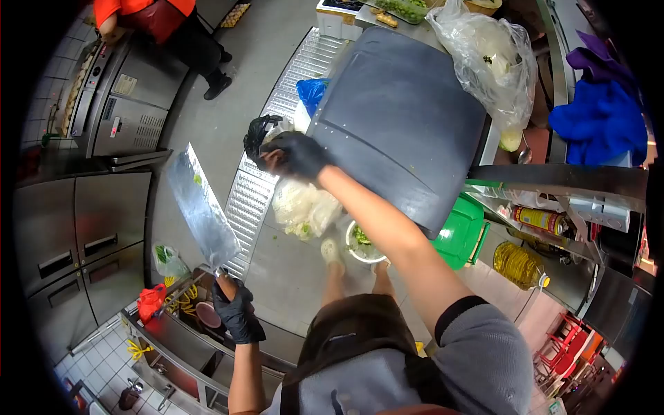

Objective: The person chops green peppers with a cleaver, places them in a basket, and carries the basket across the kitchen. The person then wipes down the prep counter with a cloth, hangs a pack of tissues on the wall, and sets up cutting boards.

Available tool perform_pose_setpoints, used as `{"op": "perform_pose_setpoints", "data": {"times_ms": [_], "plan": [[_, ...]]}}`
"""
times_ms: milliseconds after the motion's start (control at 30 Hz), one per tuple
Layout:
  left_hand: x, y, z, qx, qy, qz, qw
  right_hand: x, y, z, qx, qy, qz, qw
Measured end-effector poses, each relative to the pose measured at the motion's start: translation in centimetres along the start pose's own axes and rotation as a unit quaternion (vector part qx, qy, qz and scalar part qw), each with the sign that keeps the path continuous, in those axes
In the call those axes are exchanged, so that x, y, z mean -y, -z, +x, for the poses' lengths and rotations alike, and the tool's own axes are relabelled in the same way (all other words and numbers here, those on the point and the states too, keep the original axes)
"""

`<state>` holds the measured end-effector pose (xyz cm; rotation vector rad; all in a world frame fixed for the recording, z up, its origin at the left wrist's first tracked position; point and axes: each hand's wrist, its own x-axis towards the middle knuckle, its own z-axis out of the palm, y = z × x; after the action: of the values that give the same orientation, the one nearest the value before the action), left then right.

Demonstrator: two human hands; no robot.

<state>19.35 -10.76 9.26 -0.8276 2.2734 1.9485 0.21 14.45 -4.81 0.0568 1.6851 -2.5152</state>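
My left hand (237, 311), in a black glove, is closed round the handle of a large cleaver (202, 207); its broad blade points up and away, with a green scrap on it. My right hand (299, 155), also black-gloved and blurred, is at the left edge of a big dark grey lid (401, 124). Its fingers are closed on something brownish, too smeared to name. Beside them is a black plastic bag (257, 135). Below that hand lie clear bags (304, 207) with pale and green contents. A white bucket (365, 257) holding greens stands near my feet.
A co-worker (162, 21) stands at the upper left by a steel appliance (131, 104). Steel sinks (187, 346) are at the lower left. A slatted floor drain (249, 207) runs past the grey lid. On the right are a green bin (460, 232), an oil bottle (515, 265) and shelving.
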Motion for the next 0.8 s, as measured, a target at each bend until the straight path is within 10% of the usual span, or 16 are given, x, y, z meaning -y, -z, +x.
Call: {"op": "perform_pose_setpoints", "data": {"times_ms": [100,200,300,367,500,633,767,800], "plan": [[0.6,1.0,0.3,0.007,-0.015,-0.03,0.999,6.8,3.6,-1.0,-0.083,0.003,0.004,0.997],[0.0,1.5,-0.2,0.017,-0.01,-0.031,0.999,8.9,11.9,3.4,-0.112,-0.037,-0.271,0.955],[0.9,1.8,-0.4,-0.017,-0.035,-0.032,0.999,5.3,9.8,2.7,-0.166,0.029,-0.03,0.985],[0.7,2.1,-0.5,-0.008,-0.012,-0.025,1.0,2.0,4.6,-1.3,-0.167,0.108,-0.434,0.879],[0.9,3.5,-0.3,0.024,-0.003,-0.004,1.0,-4.1,-4.0,-5.5,-0.093,0.15,-0.402,0.898],[1.6,3.9,0.2,0.052,-0.011,-0.036,0.998,5.3,-0.7,-14.3,-0.28,0.255,-0.335,0.862],[2.4,4.6,1.3,0.058,-0.033,-0.055,0.996,6.8,10.8,-23.4,-0.446,0.251,-0.367,0.777],[2.0,4.4,1.1,0.057,-0.031,-0.055,0.996,4.6,13.6,-24.6,-0.482,0.197,-0.539,0.662]]}}
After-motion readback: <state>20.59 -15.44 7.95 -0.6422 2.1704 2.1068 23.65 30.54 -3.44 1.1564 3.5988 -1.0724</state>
